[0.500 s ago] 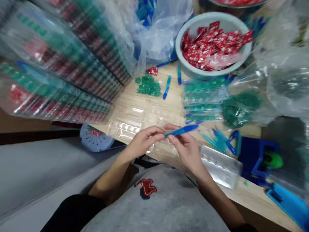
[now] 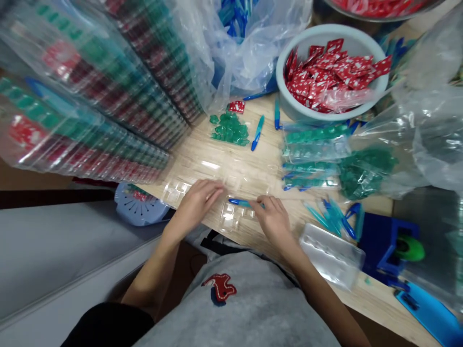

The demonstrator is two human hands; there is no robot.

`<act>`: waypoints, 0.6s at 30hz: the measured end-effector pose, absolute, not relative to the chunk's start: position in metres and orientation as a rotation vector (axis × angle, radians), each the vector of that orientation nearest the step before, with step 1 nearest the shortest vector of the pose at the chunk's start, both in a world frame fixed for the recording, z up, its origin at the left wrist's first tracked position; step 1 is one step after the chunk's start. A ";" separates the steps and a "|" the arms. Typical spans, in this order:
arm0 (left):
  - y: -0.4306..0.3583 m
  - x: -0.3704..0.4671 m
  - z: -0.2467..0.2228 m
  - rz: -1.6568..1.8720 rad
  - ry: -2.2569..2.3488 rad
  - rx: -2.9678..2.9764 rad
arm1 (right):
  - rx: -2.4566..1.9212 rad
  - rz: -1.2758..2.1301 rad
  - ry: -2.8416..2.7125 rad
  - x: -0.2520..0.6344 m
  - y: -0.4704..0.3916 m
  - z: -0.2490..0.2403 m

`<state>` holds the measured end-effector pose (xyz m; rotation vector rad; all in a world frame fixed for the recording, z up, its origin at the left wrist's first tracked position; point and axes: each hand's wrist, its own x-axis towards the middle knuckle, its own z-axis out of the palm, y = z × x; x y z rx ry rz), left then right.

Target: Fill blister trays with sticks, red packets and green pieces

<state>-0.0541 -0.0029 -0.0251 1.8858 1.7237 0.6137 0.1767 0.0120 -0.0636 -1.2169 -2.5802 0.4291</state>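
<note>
A blue and teal pen (image 2: 239,202) lies flat over a clear plastic tray (image 2: 231,220) near the table's front edge. The fingers of my right hand (image 2: 273,217) are closed on the pen's teal end. My left hand (image 2: 197,205) is to the left of the pen, apart from it, with its fingers pressed together; whether anything small is between them is hidden. More clear trays (image 2: 177,189) lie around my hands. Beyond them are a heap of green pieces (image 2: 231,129), a red packet (image 2: 236,106) and another blue and teal pen (image 2: 258,132).
Stacked filled packs (image 2: 90,115) rise at the left. A bowl of red packets (image 2: 284,99) stands at the back right, beside plastic bags (image 2: 434,120). Filled trays (image 2: 314,142), loose pens (image 2: 331,217), an empty silver-looking tray (image 2: 333,255) and a blue tape dispenser (image 2: 379,236) are at the right.
The pen has gone from between both hands down to the clear tray, and its blue end now points left. My left hand has let go of it and moved left.
</note>
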 end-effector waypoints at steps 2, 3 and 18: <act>0.035 -0.046 -0.025 0.669 1.796 1.913 | -1.220 0.408 -2.565 0.178 0.009 -0.066; 0.058 -0.038 -0.027 0.686 1.836 1.925 | -1.221 0.402 -2.551 0.178 0.007 -0.066; 0.177 0.002 -0.041 0.758 1.993 1.703 | -1.300 0.524 -2.219 0.223 0.003 -0.039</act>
